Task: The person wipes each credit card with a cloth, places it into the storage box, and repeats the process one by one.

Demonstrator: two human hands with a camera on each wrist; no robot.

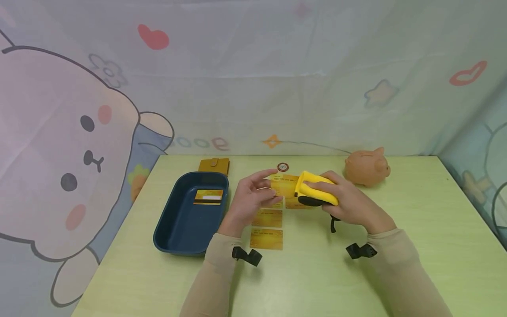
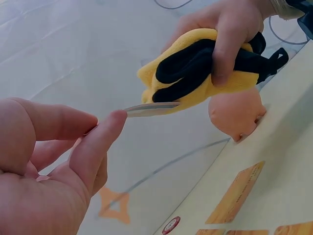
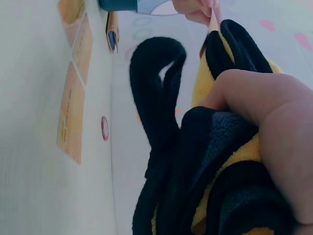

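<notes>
My left hand [image 1: 249, 198] pinches a gold bank card [image 1: 278, 186] by its edge, between thumb and fingers, above the table. A thick folded yellow and black cloth [image 1: 317, 187] is gripped in my right hand [image 1: 352, 202]. The far end of the card meets the cloth, and in the left wrist view the card [image 2: 151, 108] shows edge-on against the cloth's lower side. A black loop [image 3: 156, 73] hangs off the cloth in the right wrist view. Below the hands, several gold cards [image 1: 266, 239] lie face up on the table, partly hidden by the held card and left hand.
A dark blue tray [image 1: 158, 237] stands to the left, with one gold card [image 1: 207, 197] inside, stripe side up. Behind it lies a brown wallet [image 1: 214, 165]. A red and white chip [image 1: 283, 167] sits near the back edge. At back right stands a piggy bank [image 1: 366, 167].
</notes>
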